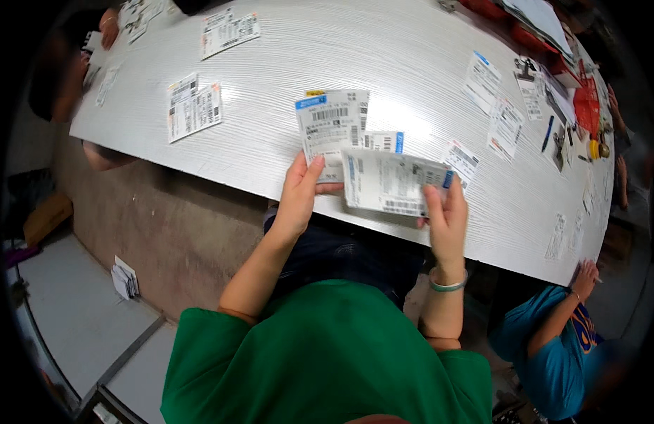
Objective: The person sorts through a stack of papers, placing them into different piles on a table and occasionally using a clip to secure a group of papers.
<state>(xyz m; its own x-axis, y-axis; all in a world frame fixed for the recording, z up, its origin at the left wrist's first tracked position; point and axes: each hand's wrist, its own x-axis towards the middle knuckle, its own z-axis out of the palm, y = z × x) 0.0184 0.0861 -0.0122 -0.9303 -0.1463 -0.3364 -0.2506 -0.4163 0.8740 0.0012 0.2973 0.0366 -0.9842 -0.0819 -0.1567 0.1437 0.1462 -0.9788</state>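
Observation:
My left hand (299, 194) is closed on a few white shipping labels (330, 120) with barcodes and a blue band, its thumb pressed on their lower edge. Held sideways in my right hand (448, 219) is another white shipping label (387, 182), perhaps a small stack, pinched at its right end. The two held groups are close together over the table's near edge, the right one partly in front of the left. Behind them shows another label (383, 140) with a blue end; I cannot tell whether it is held or lies on the table.
On the white table (284, 71) lie label stacks at left (194, 112) and far left (229, 34), and more at right (506, 128). A pen (547, 133), clips and a red bag (587, 102) are farther right. A person in a blue shirt (542, 353) sits at right; another person's arm is at left.

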